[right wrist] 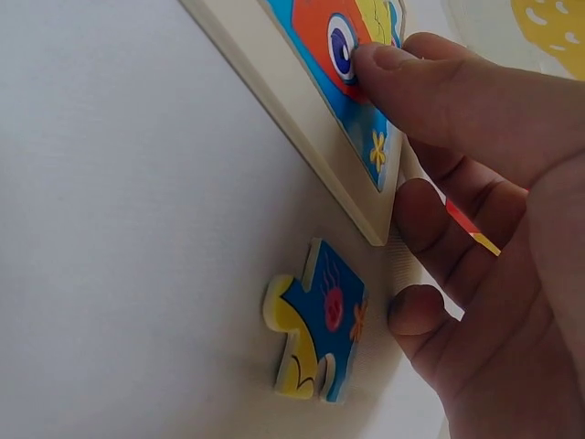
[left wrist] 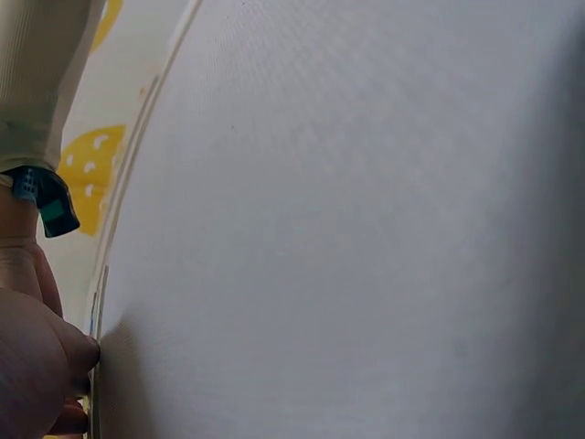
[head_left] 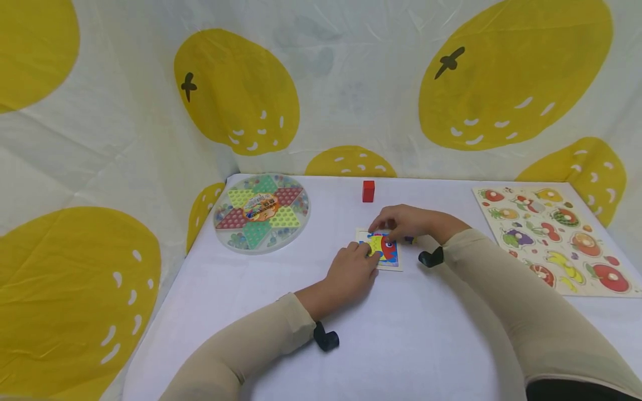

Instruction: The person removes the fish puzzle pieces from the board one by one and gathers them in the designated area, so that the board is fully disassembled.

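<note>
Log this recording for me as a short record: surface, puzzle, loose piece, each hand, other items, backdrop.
Surface: white-covered table
Puzzle: fish puzzle in a pale frame, lying flat
Loose piece: one puzzle piece, blue and yellow, outside the frame on its right
Left hand: fingers on the puzzle's left part; grip unclear
Right hand: thumb on the puzzle by the fish's eye; grip unclear
Other items: red block beyond the puzzle; round star-patterned game board at left; fruit board at right
Backdrop: pale fabric with large yellow shapes
</note>
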Demonstrator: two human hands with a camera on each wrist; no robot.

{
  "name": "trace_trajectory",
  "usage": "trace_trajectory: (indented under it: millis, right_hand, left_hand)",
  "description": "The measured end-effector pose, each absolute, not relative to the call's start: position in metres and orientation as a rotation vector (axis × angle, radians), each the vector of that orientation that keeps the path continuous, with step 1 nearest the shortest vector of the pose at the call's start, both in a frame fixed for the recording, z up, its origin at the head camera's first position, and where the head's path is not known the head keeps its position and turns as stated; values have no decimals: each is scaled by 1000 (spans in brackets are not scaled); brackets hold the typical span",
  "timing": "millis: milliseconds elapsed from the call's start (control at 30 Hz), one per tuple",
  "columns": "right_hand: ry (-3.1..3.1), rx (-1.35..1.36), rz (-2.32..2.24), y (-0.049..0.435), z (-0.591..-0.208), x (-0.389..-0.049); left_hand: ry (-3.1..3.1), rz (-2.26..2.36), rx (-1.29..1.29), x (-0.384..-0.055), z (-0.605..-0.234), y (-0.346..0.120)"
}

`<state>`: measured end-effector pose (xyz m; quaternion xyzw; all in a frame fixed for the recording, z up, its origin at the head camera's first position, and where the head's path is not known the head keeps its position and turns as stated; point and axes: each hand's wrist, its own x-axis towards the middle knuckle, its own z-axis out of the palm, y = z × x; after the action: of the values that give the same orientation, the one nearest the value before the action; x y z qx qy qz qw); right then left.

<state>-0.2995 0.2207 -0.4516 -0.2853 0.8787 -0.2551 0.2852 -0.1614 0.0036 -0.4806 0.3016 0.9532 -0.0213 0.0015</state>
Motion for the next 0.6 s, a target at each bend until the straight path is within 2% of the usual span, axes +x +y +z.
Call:
trace_trajectory:
  millis: [600]
  right_hand:
    - [2323,-757,-668,219,-453,-305]
  left_hand:
    - [2979,-136,975,-162,-479,4]
